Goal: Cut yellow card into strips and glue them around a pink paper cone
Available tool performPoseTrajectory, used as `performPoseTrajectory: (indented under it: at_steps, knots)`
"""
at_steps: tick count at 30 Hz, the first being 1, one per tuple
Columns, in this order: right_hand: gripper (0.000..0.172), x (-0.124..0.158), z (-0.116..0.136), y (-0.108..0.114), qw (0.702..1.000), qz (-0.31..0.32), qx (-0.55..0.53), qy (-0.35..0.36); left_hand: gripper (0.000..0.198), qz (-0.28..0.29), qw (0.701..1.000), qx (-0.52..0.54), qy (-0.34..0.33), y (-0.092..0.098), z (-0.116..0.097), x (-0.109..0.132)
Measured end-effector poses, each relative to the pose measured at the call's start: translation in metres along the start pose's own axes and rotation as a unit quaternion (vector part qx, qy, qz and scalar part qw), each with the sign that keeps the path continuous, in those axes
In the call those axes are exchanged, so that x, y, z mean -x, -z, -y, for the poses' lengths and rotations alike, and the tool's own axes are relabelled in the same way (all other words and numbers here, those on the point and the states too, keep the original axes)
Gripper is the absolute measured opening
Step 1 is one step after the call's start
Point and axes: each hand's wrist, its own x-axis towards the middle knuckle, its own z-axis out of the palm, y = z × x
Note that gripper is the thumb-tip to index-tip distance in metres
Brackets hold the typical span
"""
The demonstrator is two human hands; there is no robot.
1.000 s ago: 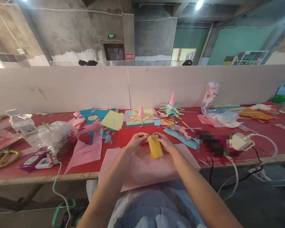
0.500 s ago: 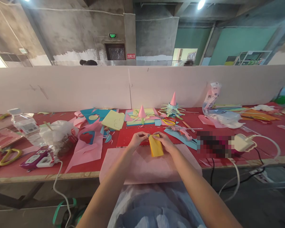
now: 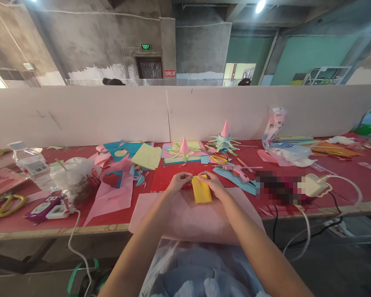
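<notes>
Clock read from the yellow paper (image 3: 202,190), 12 toward the pale partition (image 3: 120,113). Paper is at the dial's centre, in front of the person, above the pink sheet (image 3: 173,225) at the near edge of the red bench (image 3: 160,212); cannot tell whether the two touch.

Right hand (image 3: 210,182) at 2: grip pinching the yellow paper by its top right corner. Left hand (image 3: 181,182) at 10: thumb and fingertips drawn together by the top left corner; too small to tell whether that grip has the paper's edge.

At 11, a pink cone (image 3: 184,147) on stacked coloured paper. At 1, a second cone (image 3: 224,129) rising from a fringed, pale blue-green base (image 3: 224,143); scissors (image 3: 219,157) just nearer. At 2, a pink glue gun (image 3: 241,173) on a blue paper strip (image 3: 250,186). At 3, well apart, a white charger (image 3: 313,185). At 9, pink paper with a cut-out hole (image 3: 122,196); farther along, a clear bottle (image 3: 31,161). At 10, pale yellow paper (image 3: 146,156).
</notes>
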Motion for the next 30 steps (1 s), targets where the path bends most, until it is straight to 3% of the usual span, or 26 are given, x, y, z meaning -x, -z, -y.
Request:
performPoseTrajectory:
  at_steps: [8,16,20,23,30]
  knots:
    - [0.027,-0.008,-0.009,0.001,1.0,0.011,-0.009,0.004,0.032,0.012,1.0,-0.005,0.007,-0.002,-0.002,0.003]
    - [0.037,-0.006,-0.005,-0.001,0.999,-0.012,-0.024,-0.02,0.028,-0.016,0.995,-0.055,-0.077,0.0,0.001,-0.003]
    - [0.035,-0.003,0.001,-0.003,0.999,0.022,-0.026,-0.041,0.025,-0.041,0.991,-0.07,-0.102,0.001,-0.002,-0.001]
    - [0.036,-0.001,0.002,-0.004,0.997,0.043,-0.028,-0.054,0.024,-0.028,0.991,-0.081,-0.107,0.001,-0.004,0.001]
    - [0.032,0.001,0.003,-0.006,1.0,0.024,-0.015,-0.007,0.021,-0.005,0.99,-0.079,-0.118,-0.001,-0.004,0.002]
